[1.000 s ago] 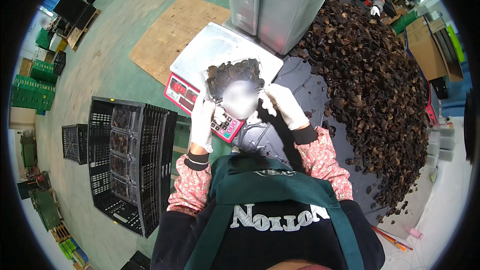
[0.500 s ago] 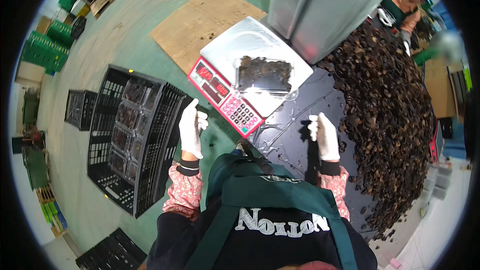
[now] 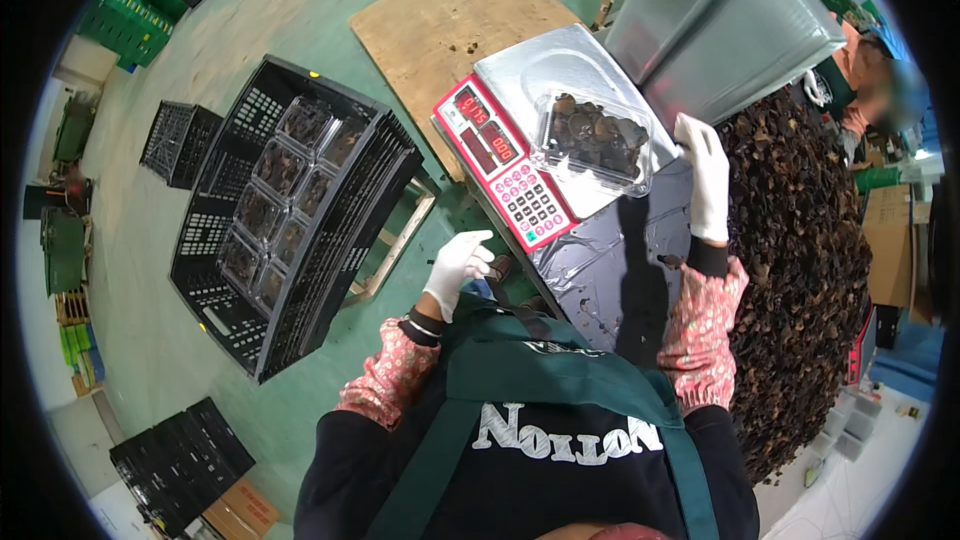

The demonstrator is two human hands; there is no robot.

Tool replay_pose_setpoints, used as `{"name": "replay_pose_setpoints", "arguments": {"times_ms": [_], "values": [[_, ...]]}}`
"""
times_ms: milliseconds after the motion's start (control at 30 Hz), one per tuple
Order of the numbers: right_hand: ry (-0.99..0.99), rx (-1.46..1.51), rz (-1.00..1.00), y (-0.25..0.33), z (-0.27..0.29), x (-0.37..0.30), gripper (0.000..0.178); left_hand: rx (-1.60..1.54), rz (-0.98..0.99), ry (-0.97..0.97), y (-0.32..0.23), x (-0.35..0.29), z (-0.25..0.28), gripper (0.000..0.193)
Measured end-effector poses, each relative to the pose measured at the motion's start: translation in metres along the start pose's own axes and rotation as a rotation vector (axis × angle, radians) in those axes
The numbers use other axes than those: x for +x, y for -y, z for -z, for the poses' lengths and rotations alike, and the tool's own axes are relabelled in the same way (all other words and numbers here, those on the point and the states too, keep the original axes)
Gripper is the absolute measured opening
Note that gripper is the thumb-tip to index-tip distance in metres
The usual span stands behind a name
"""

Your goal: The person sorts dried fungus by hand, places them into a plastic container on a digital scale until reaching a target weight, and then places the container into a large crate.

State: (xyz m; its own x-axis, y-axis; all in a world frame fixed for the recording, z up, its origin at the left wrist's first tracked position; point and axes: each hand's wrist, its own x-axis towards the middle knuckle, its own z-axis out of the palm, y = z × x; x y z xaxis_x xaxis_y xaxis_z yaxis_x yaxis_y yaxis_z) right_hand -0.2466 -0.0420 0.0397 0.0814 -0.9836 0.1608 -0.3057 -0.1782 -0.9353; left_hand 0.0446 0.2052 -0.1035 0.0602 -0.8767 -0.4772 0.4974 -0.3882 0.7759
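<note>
A clear plastic clamshell box [image 3: 595, 140] of dark dried fungus sits on the metal platform [image 3: 520, 65] of a red-rimmed digital scale [image 3: 505, 165]. Its clear rim overhangs the platform's near edge. My right hand [image 3: 706, 180], in a white glove, is raised just right of the scale, fingers extended and nothing seen in them. It is close to the platform's right corner; contact cannot be made out. My left hand [image 3: 460, 268], also white-gloved, hovers below the scale's keypad side, fingers loosely bent and apart, holding nothing visible.
A large heap of dark fungus [image 3: 795, 310] covers the table's right side. Tall stacks of clear plastic boxes [image 3: 740, 30] stand behind the scale. Left, a black crate [image 3: 335, 230] holds several filled boxes. A wooden board [image 3: 440, 25] lies beyond. Another person [image 3: 865, 70] is at far right.
My right hand has moved forward, up beside the scale. My left hand has shifted right, away from the black crate. The whole view has turned, so the scale and crate appear rotated.
</note>
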Motion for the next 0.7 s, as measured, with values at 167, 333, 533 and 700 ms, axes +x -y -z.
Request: {"name": "replay_pose_setpoints", "arguments": {"times_ms": [167,333,533,700], "values": [[0.188,-0.795,0.509,-0.006,-0.069,0.016,0.031,-0.172,-0.072,0.304,0.002,0.01,-0.037,0.04],[0.467,-0.771,0.662,0.04,-0.117,-0.067,0.028,-0.325,-0.363,-0.17,-0.039,-0.003,-0.074,0.062],[0.91,-0.32,0.37,0.06,-0.123,-0.12,0.034,0.253,-0.698,-0.596,-0.102,-0.087,0.063,0.036],[1.011,-0.281,0.247,0.044,-0.115,-0.132,0.034,-0.31,-0.614,-0.715,-0.164,-0.099,0.188,0.034]]}}
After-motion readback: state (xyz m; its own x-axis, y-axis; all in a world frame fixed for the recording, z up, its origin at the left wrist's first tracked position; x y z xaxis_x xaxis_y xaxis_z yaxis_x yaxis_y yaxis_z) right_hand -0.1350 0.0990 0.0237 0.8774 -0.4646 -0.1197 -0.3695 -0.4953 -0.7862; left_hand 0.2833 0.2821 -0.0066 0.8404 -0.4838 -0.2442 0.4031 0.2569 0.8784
